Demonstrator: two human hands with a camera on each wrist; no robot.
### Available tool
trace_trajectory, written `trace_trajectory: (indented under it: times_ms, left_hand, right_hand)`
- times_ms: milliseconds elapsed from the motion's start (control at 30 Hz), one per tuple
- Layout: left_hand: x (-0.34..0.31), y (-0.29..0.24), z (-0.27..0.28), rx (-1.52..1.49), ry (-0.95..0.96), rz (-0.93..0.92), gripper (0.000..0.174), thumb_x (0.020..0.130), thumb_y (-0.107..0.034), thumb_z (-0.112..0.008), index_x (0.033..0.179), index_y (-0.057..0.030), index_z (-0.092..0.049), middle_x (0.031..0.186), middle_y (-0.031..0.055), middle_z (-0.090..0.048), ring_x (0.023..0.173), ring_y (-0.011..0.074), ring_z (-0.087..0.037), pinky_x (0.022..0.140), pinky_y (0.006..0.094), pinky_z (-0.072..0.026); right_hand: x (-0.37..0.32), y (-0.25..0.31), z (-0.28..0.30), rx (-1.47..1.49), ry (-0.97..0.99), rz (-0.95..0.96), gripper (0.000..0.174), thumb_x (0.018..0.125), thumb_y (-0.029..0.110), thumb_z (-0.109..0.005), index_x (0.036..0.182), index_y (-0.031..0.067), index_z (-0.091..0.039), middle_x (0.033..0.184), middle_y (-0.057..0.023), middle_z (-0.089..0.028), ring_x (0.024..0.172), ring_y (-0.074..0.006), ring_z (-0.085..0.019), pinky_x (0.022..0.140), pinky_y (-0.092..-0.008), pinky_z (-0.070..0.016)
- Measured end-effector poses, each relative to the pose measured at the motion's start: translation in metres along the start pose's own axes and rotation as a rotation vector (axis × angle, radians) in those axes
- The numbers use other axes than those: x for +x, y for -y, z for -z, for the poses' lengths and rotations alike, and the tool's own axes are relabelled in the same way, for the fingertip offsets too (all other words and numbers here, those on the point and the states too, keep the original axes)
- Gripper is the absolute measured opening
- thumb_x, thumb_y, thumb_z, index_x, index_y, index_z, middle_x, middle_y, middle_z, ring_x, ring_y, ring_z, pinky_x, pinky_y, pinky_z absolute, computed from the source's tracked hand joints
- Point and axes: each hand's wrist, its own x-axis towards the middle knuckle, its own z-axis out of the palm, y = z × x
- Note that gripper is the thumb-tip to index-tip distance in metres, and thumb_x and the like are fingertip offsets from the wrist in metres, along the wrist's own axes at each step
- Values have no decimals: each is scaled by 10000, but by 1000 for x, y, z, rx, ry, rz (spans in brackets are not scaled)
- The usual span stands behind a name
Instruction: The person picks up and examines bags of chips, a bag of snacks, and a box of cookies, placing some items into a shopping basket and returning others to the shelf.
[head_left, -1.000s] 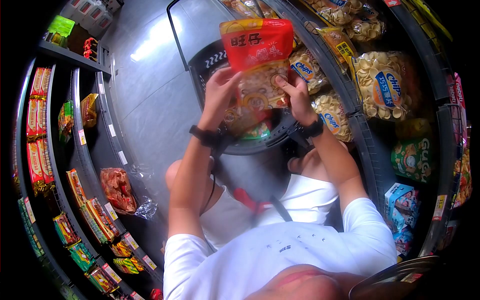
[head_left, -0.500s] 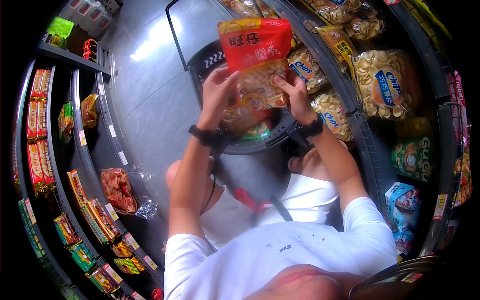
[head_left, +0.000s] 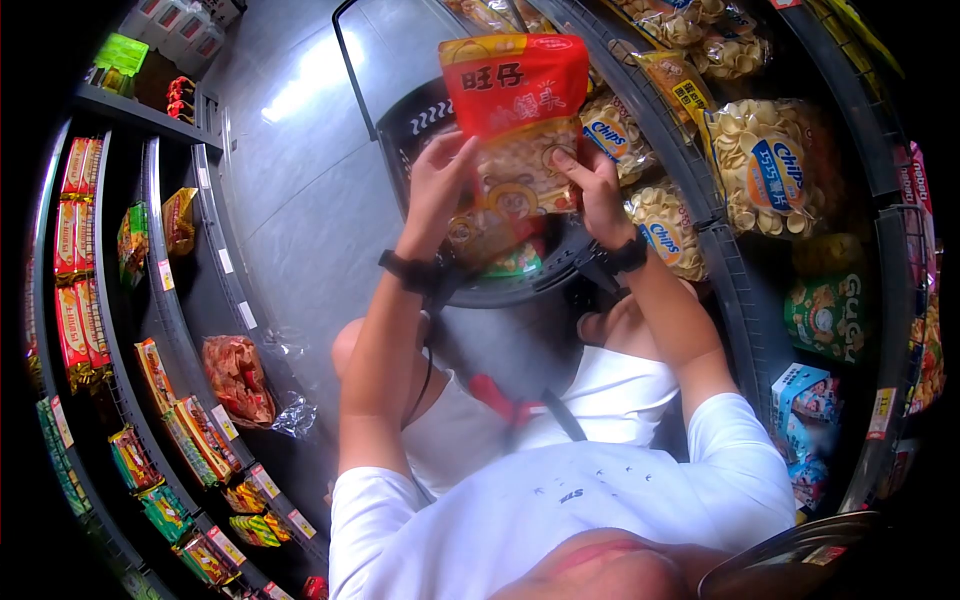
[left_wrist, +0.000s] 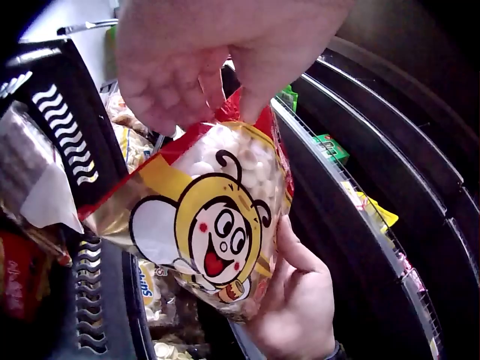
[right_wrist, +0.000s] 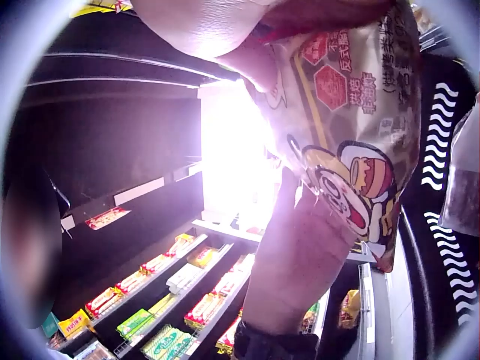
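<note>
Currently: snack bag (head_left: pixel 513 120) held upright.
Your left hand (head_left: pixel 437 180) and right hand (head_left: pixel 592 185) pinch its lower edges above the black basket (head_left: pixel 425 115).

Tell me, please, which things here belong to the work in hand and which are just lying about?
In hand: red snack bag, held by left hand and right hand.
Lying about: black shopping basket, Chips bags, red packet by the shelves.

Snack bag (head_left: pixel 515 110) red-yellow; basket (head_left: pixel 430 115) black, white zigzags.
</note>
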Motion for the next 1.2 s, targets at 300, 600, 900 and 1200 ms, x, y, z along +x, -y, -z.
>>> trace_trajectory:
  times_ms: [300, 600, 900, 1200]
  left_hand:
    - [-6, 1, -11, 66, 199, 45, 445, 969, -291, -658, 1296, -8, -556, 1185, 41, -651, 1063, 91, -594, 907, 244, -480]
    - [-6, 16, -14, -29, 233, 6, 359, 963, -194, -663, 1235, 13, -553, 1154, 58, -668, 1021, 120, -634, 881, 270, -512]
    - [-3, 43, 4, 125, 64, -89, 314, 926, -132, -700, 1184, -24, -558, 1084, 46, -649, 995, 119, -609, 868, 260, -489]
    - [5, 54, 9, 133, 102, -122, 354, 927, -128, -705, 1213, -4, -538, 1113, 60, -646, 1010, 124, -606, 888, 261, -484]
  right_hand:
    - [1, 5, -2, 130, -28, -40, 356, 926, 204, -645, 1234, 35, -587, 1128, -50, -663, 977, -137, -628, 808, -263, -521]
    - [-3, 5, -7, -105, 43, -21, 403, 896, 210, -671, 1207, -32, -589, 1143, -111, -665, 1035, -188, -621, 935, -332, -478]
    - [6, -38, 1, -317, 50, 13, 508, 810, 235, -743, 1171, -54, -533, 1110, -174, -647, 1037, -250, -626, 876, -376, -529]
    - [2, -29, 4, -294, 137, -56, 523, 787, 157, -728, 1232, -41, -537, 1114, -183, -670, 992, -272, -660, 843, -365, -538]
